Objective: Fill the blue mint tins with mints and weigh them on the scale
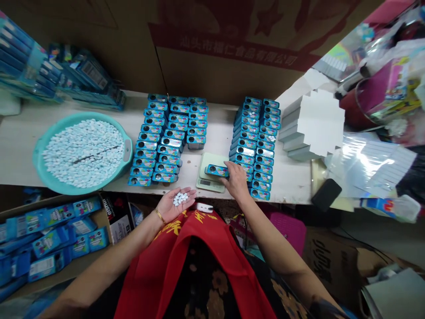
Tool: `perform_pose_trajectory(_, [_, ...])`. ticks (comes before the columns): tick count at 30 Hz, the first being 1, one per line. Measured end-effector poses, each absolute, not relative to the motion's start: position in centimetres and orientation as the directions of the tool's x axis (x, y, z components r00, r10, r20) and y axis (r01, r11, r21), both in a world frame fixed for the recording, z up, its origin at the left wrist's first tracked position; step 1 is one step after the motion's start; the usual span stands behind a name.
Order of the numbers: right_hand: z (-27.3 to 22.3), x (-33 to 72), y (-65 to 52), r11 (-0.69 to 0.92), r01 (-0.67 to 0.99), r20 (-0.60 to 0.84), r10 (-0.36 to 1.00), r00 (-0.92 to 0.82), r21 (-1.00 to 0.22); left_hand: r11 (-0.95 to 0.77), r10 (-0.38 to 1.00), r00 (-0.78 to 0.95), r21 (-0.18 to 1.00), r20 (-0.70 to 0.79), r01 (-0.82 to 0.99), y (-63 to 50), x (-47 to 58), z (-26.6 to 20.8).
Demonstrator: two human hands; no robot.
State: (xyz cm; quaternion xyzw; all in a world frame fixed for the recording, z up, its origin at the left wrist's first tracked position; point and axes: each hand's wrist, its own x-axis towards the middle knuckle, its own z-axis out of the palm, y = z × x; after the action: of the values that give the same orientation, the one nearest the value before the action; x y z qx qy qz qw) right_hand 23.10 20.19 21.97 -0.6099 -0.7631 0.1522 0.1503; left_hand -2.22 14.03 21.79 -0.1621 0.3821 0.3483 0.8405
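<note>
Sitting at the left of the tabletop point(13, 146), a turquoise basin point(76, 190) is holding white pieces point(76, 137). Blue tins point(146, 154) are standing in columns beside it. The left hand point(172, 206) is lying palm up, fingers unclenched, cradling loose pellets point(180, 199). Over a pale scale point(214, 158), the right hand point(237, 180) is grasping a single tin point(217, 170) by its end, near further tins point(260, 186).

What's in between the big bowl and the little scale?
In the head view, rows of blue boxes stand between the bowl and the scale, then a strip of table.
</note>
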Motion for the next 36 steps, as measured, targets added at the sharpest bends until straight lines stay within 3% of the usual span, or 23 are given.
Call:
perform_pose_trajectory(5, [24.5, 19.1, 18.2, 0.441, 0.687, 0.135, 0.881, -0.453, -0.577, 0.703, 0.495, 0.495, -0.004, -0.714, -0.711, 15.2, -1.2, 22.4])
perform_pose_trajectory(8, [25.4, 15.6, 16.5, 0.527, 0.636, 0.043, 0.788, -0.614, -0.563, 0.7, 0.509, 0.484, 0.015, -0.712, -0.714, 15.8, -0.5, 22.6])
perform_pose_trajectory(13, [25.1, 13.5, 15.3, 0.525, 0.702, -0.126, 0.751, -0.649, -0.481, 0.745, 0.449, 0.504, -0.003, -0.737, -0.667, 15.4, -0.6, 22.4])
perform_pose_trajectory(20, [24.0, 13.5, 15.0, 0.558, 0.632, -0.152, 0.673, -0.724, -0.538, 0.78, 0.379, 0.496, -0.018, -0.781, -0.625, 14.6, -1.4, 22.0])
perform_pose_trajectory(25, [23.8, 14.4, 14.7, 0.432, 0.57, -0.086, 0.741, -0.666, -0.699, 0.78, 0.403, 0.54, -0.031, -0.739, -0.625, 14.6, -1.2, 21.9])
perform_pose_trajectory(28, [24.2, 16.1, 15.2, 0.314, 0.547, -0.042, 0.84, -0.541, -0.776, 0.794, 0.396, 0.542, -0.02, -0.741, -0.608, 14.6, -1.2, 21.8])
perform_pose_trajectory(32, [24.7, 19.1, 17.4, 0.212, 0.58, 0.039, 0.954, -0.297, -0.786, 0.81, 0.378, 0.537, -0.012, -0.754, -0.586, 14.7, -1.2, 21.6])
perform_pose_trajectory(36, [25.0, 21.2, 19.7, 0.191, 0.639, 0.091, 0.978, -0.187, -0.745, 0.802, 0.38, 0.526, -0.012, -0.761, -0.597, 14.6, -1.2, 21.5])
